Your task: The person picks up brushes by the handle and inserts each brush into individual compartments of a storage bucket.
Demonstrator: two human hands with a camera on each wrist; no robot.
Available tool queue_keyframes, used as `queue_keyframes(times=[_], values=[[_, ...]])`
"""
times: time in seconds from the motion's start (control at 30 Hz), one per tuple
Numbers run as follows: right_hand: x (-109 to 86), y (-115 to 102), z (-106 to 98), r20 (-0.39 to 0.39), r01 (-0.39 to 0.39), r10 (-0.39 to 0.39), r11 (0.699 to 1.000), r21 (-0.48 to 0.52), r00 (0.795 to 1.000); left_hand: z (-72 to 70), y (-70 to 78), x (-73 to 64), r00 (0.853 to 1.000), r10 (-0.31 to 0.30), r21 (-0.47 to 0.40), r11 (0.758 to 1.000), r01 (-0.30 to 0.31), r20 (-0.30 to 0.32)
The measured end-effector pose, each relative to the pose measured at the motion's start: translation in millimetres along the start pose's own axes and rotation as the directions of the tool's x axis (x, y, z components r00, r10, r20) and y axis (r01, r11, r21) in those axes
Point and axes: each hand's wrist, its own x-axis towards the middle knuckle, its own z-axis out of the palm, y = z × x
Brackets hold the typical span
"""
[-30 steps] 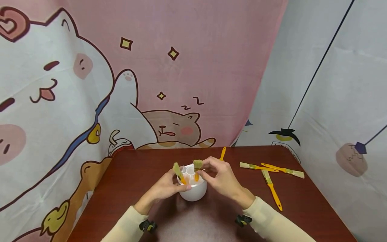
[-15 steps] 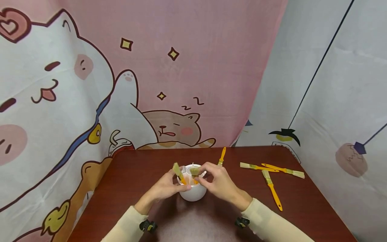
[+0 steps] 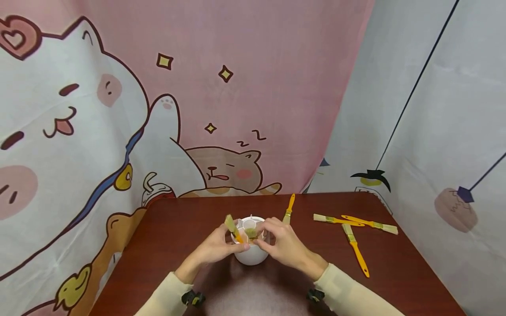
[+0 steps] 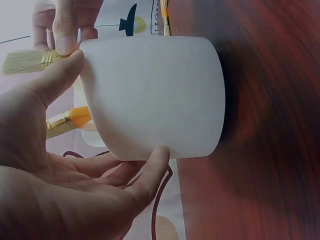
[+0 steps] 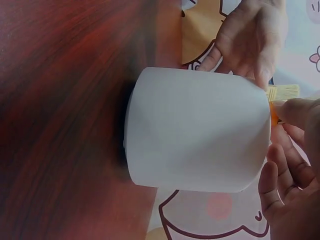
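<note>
Bristly brushes inside smooth, rounded cup

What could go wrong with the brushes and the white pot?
The right hand pinches one orange-handled, pale-bristled flat brush near its bristles, so it might slip. It could also bump the second orange-handled flat brush, leaning in the round white pot. The pot might tip if the left hand loosens.

from my seat i see a white pot with inner dividers, upright, gripped by the left hand. a yellow-handled brush leans inside it, bristles up, between that hand's thumb and fingers. the right hand pinches a second brush, bristles up, at the opening.
</note>
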Motion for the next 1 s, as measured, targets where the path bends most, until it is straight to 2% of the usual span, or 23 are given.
queue_keyframes(times=[0.3, 0.47, 0.8, 1.0], values=[[-4.1, -2.1, 3.1, 0.037, -0.032, 0.032, 0.999, 0.000, 0.999, 2.0, -4.1, -1.4, 1.000, -0.018, 0.002, 1.000, 0.018, 0.008], [-3.9, -1.4, 2.9, 0.041, -0.024, 0.024, 1.000, -0.002, 0.999, 2.3, -4.4, 0.0, 1.000, -0.011, -0.013, 1.000, 0.011, 0.007], [-2.4, -3.1, -0.3, 0.021, -0.007, 0.008, 1.000, -0.024, 1.000, 0.1, -0.3, 0.1, 1.000, -0.011, -0.019, 1.000, 0.011, -0.003], [-3.3, -2.8, -3.2, -0.016, 0.021, -0.022, 0.999, -0.047, 1.000, -0.1, -2.8, 1.7, 1.000, -0.002, -0.025, 1.000, 0.002, 0.004]])
